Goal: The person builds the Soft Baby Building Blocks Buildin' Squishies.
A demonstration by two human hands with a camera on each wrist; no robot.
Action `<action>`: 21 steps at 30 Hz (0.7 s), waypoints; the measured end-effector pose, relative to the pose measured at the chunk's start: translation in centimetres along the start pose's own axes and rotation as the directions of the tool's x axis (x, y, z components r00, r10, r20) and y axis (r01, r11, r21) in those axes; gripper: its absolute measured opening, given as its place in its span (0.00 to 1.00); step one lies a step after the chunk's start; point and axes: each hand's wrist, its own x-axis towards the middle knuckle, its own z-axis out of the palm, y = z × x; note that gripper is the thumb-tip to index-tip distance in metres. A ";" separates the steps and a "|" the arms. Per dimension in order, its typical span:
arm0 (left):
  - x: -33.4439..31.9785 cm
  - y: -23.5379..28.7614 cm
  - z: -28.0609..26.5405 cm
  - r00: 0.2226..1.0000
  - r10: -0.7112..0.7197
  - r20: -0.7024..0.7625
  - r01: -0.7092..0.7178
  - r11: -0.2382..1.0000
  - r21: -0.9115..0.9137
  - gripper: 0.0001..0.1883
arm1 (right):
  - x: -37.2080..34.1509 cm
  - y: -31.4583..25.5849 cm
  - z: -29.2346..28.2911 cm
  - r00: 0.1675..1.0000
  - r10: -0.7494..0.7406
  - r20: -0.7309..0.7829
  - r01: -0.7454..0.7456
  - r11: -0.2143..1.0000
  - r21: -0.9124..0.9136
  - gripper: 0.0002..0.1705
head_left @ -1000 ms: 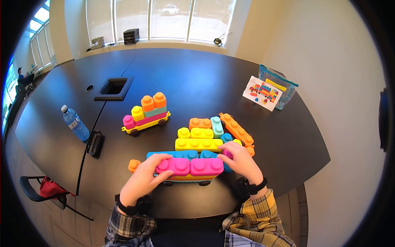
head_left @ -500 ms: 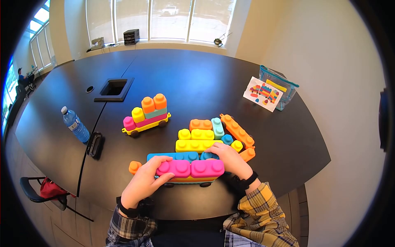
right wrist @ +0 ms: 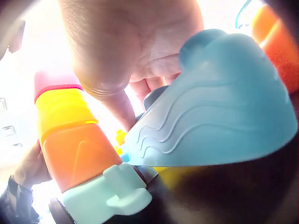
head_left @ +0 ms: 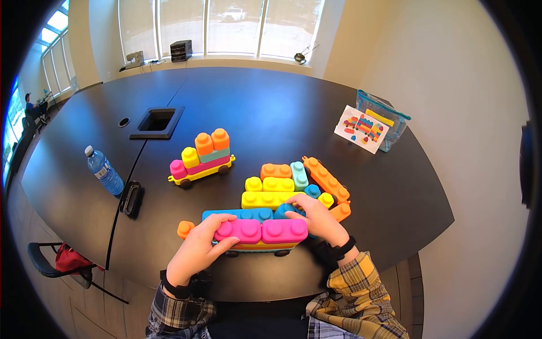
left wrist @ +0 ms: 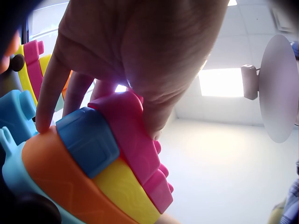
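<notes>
My left hand (head_left: 200,243) grips the left pink block (head_left: 240,231) on a long block wagon, thumb on the near side and fingers over the top. A second pink block (head_left: 284,230) sits beside it. Under them in the left wrist view are a blue block (left wrist: 91,142), a yellow block (left wrist: 126,191) and an orange block (left wrist: 70,172). Just behind the wagon, my right hand (head_left: 323,220) pinches a blue block (head_left: 283,211) between thumb and fingers. A sloped blue block with wavy lines (right wrist: 210,107) partly covers the right fingers in the right wrist view.
Behind the hands lie a long yellow block (head_left: 265,200), an orange wagon base (head_left: 326,179) and several loose blocks. A finished-looking yellow wagon (head_left: 206,171) stands further left. Also on the table are a water bottle (head_left: 104,172), a picture card (head_left: 361,130) and a clear bag (head_left: 398,133).
My right hand has moved left from the right end of the blue blocks, and its fingers now pinch a blue block. The left hand keeps its grip on the pink block.
</notes>
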 end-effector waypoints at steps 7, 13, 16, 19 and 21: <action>-0.2 -0.1 -0.1 1.000 0.009 -0.016 -0.009 1.000 0.014 0.23 | 0.4 -0.5 -0.1 0.988 -0.153 0.022 0.155 0.973 -0.170 0.18; -0.4 -0.2 -0.2 1.000 0.006 -0.021 -0.006 1.000 -0.004 0.23 | 2.4 -0.8 0.2 0.932 -0.300 0.204 0.348 0.899 -0.266 0.21; -0.4 -0.2 -0.2 1.000 0.004 -0.023 -0.004 1.000 -0.004 0.23 | 2.9 -0.5 0.7 0.919 -0.317 0.232 0.374 0.889 -0.264 0.20; -0.4 -0.2 -0.2 1.000 0.011 -0.025 -0.011 1.000 0.001 0.23 | 3.1 -0.8 0.9 0.916 -0.326 0.233 0.380 0.891 -0.248 0.19; -0.5 -0.2 -0.2 1.000 0.010 -0.028 -0.011 1.000 -0.002 0.23 | 3.2 -0.8 0.9 0.917 -0.322 0.236 0.374 0.899 -0.226 0.18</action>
